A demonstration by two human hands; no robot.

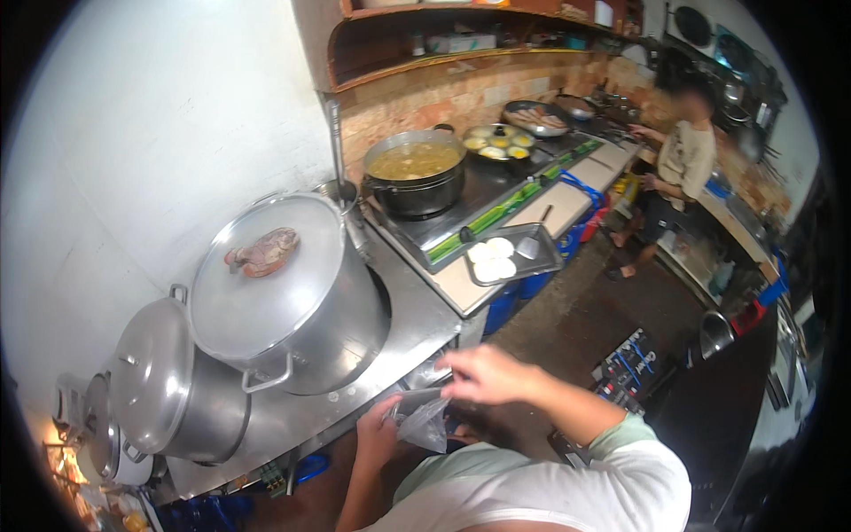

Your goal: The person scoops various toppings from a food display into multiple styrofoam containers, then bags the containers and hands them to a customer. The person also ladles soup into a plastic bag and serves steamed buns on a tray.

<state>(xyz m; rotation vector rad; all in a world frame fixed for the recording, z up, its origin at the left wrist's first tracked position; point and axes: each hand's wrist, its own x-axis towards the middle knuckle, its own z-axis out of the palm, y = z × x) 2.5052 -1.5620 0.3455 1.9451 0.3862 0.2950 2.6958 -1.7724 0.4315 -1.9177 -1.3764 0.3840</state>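
Observation:
In front of my body, my left hand (pixel 379 429) grips one side of a clear plastic bag (pixel 427 427). The bag's rim is stretched across to my right hand (pixel 488 376), whose lower fingers are at its other corner while the index finger points away from it. The bag hangs down and looks empty. Just beyond my hands, a large aluminium stockpot (pixel 332 332) stands on the steel counter (pixel 399 319). A wrinkled brown cloth or mitt-like item (pixel 264 253) lies on its lid.
A second lidded pot (pixel 153 379) stands at left. Beyond are a pot of yellowish broth (pixel 415 163), a pan of eggs (pixel 498 142) and a frying pan (pixel 536 118) of food. A tray (pixel 535 256) holds eggs and a spatula. Another person (pixel 685 153) stands at the far counter.

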